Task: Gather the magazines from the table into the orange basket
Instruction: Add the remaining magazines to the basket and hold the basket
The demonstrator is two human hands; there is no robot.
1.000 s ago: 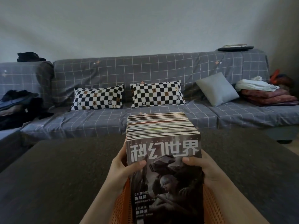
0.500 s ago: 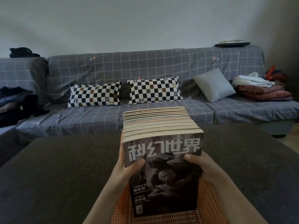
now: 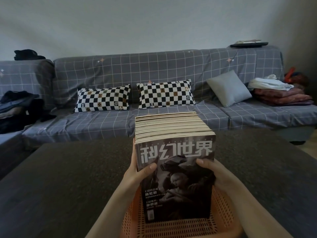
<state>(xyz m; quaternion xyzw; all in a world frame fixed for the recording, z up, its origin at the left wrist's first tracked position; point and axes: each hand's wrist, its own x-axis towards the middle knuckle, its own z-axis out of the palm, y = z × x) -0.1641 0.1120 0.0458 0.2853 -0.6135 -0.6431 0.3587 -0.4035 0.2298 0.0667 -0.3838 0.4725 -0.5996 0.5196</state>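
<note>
Orange basket [image 3: 221,212] takes the whole upright stack of magazines [image 3: 175,162] at the table's [image 3: 68,177] near edge; left hand [image 3: 137,174] and right hand [image 3: 212,174] clasp its sides. Table looks cleared, job nearly finished, only letting go left.

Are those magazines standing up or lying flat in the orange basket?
Standing upright. The magazines sit on edge in the orange basket, front cover facing the camera, top edges lined up behind it, steadied by the left hand and right hand.

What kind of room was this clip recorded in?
Most likely a home living room: a long sofa under a grey grid-patterned cover, checkered cushions and folded blankets on it, and a dark low table in front.
</note>
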